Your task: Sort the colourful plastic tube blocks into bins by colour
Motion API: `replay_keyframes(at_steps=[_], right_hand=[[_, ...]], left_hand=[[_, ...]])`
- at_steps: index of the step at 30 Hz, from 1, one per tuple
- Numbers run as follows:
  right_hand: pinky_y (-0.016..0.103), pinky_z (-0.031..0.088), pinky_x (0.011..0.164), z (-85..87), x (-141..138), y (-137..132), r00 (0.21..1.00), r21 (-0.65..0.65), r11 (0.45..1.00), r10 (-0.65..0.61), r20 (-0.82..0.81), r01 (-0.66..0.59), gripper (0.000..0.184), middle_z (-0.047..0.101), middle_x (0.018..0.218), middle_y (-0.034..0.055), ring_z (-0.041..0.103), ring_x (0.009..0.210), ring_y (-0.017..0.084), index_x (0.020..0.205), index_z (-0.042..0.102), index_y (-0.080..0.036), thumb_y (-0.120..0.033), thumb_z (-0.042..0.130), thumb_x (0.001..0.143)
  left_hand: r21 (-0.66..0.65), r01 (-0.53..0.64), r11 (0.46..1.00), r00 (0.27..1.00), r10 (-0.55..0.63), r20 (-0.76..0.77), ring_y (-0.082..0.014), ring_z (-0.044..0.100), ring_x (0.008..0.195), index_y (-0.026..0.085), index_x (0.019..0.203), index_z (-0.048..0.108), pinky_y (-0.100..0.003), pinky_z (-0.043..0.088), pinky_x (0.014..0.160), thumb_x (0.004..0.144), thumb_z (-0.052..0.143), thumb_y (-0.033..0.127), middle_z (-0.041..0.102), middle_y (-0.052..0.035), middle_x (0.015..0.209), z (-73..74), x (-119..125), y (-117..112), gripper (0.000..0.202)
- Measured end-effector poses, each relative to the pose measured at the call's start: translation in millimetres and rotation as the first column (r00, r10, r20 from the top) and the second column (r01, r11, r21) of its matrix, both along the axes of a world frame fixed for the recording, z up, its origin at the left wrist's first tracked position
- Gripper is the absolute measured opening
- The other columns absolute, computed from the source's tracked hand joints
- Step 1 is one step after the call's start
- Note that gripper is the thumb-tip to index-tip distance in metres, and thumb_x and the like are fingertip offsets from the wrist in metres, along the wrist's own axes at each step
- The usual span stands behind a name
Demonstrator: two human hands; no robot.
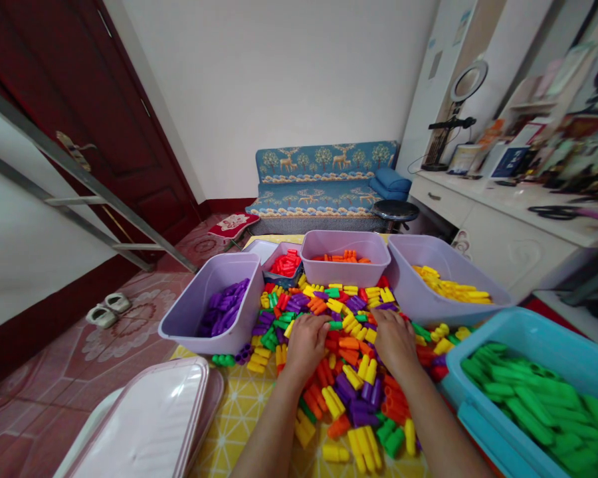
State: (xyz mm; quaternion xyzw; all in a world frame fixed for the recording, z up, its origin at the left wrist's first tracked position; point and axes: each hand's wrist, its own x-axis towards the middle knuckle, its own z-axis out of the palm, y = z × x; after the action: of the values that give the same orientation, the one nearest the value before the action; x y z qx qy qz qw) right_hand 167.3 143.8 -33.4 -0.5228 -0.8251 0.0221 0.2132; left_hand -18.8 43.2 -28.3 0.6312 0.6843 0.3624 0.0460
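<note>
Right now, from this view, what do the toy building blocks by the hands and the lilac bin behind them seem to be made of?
The toy building blocks look like moulded plastic: glossy, with solid bright colour and soft highlights. The lilac storage bin also looks plastic, with a smooth, satiny thin wall; its exact plastic can't be told.

Our left hand (306, 344) and right hand (395, 341) rest on loose plastic blocks (349, 392), with tubs (345, 271) ahead and to both sides.
</note>
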Motion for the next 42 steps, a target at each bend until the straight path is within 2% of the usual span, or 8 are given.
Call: replay_keyframes(at_steps=[3,6,12,18,25,31,36,42], right_hand=[[0.046,0.043,0.088,4.7,-1.1,-0.3,0.999,-0.008,0.999,0.033,0.009,-0.033,0.031,0.070,0.099,0.0126,0.060,0.098,0.028,0.104,0.068,-0.022,-0.012,0.053,0.079],[0.045,0.044,0.090,6.4,-8.8,-5.2,0.976,-0.112,0.982,0.128,-0.176,-0.149,0.024,0.071,0.100,0.0113,0.062,0.097,0.027,0.099,0.069,-0.020,-0.019,0.053,0.081],[0.035,0.054,0.079,3.0,-35.2,-28.7,0.673,-0.303,0.845,0.086,-0.735,-0.440,0.032,0.071,0.101,0.0095,0.068,0.091,0.022,0.108,0.060,-0.018,-0.038,0.053,0.084],[0.039,0.052,0.083,9.0,-30.1,-35.1,0.836,-0.216,0.929,0.148,-0.528,-0.301,0.033,0.069,0.104,0.0092,0.066,0.096,0.024,0.116,0.054,-0.020,-0.026,0.048,0.085],[0.044,0.043,0.100,15.5,-27.7,-44.5,0.928,-0.258,0.912,0.247,-0.278,-0.320,0.047,0.060,0.127,0.0133,0.055,0.118,0.029,0.125,0.053,-0.015,-0.023,0.058,0.079],[0.042,0.043,0.100,14.3,-30.9,-44.9,0.906,-0.271,0.891,0.273,-0.324,-0.365,0.041,0.063,0.122,0.0102,0.058,0.113,0.026,0.118,0.059,-0.018,-0.016,0.057,0.077],[0.040,0.048,0.093,7.7,-32.5,-45.0,0.842,-0.295,0.873,0.208,-0.497,-0.390,0.033,0.067,0.115,0.0097,0.064,0.106,0.024,0.117,0.056,-0.020,-0.028,0.048,0.086],[0.038,0.049,0.091,2.6,-35.0,-49.2,0.739,-0.321,0.841,0.130,-0.661,-0.435,0.031,0.069,0.110,0.0103,0.065,0.104,0.022,0.113,0.052,-0.021,-0.039,0.048,0.088]], left_hand=[[-0.009,0.009,1.000,1.000,-0.008,0.012,-0.0211,0.060,0.092,0.023,0.105,0.067,-0.035,0.044,0.083,0.094,0.043,0.025,0.071,-0.0039,0.097,2.6,0.1,-1.4,0.026],[-0.004,0.041,0.999,0.998,-0.041,0.042,-0.0213,0.060,0.096,0.026,0.108,0.066,-0.036,0.044,0.087,0.090,0.051,0.022,0.070,-0.0029,0.101,4.4,0.4,-2.9,0.024],[0.054,0.064,0.996,0.989,-0.071,0.131,-0.0217,0.057,0.110,0.027,0.119,0.060,-0.037,0.044,0.096,0.080,0.061,0.016,0.065,-0.0035,0.119,0.6,-0.8,-4.1,0.040],[0.070,0.085,0.994,0.984,-0.095,0.153,-0.0199,0.060,0.103,0.025,0.107,0.067,-0.035,0.045,0.094,0.081,0.055,0.010,0.069,-0.0035,0.107,-1.6,-2.1,-3.3,0.033],[0.029,0.085,0.996,0.988,-0.088,0.125,-0.0212,0.058,0.106,0.026,0.109,0.066,-0.036,0.043,0.095,0.078,0.058,0.010,0.068,-0.0025,0.110,0.6,-1.8,-4.0,0.036],[-0.004,0.118,0.993,0.990,-0.117,0.076,-0.0238,0.056,0.109,0.029,0.123,0.059,-0.040,0.042,0.095,0.077,0.061,0.011,0.065,-0.0027,0.118,3.9,-3.0,-5.8,0.049],[0.069,0.192,0.979,0.971,-0.199,0.132,-0.0224,0.054,0.113,0.030,0.123,0.059,-0.039,0.038,0.100,0.073,0.065,0.006,0.064,-0.0018,0.121,8.2,-1.9,-7.6,0.056],[0.134,0.188,0.973,0.943,-0.217,0.252,-0.0193,0.061,0.103,0.026,0.112,0.067,-0.033,0.043,0.095,0.082,0.060,0.011,0.070,-0.0033,0.108,-0.8,-2.9,-3.1,0.033]])
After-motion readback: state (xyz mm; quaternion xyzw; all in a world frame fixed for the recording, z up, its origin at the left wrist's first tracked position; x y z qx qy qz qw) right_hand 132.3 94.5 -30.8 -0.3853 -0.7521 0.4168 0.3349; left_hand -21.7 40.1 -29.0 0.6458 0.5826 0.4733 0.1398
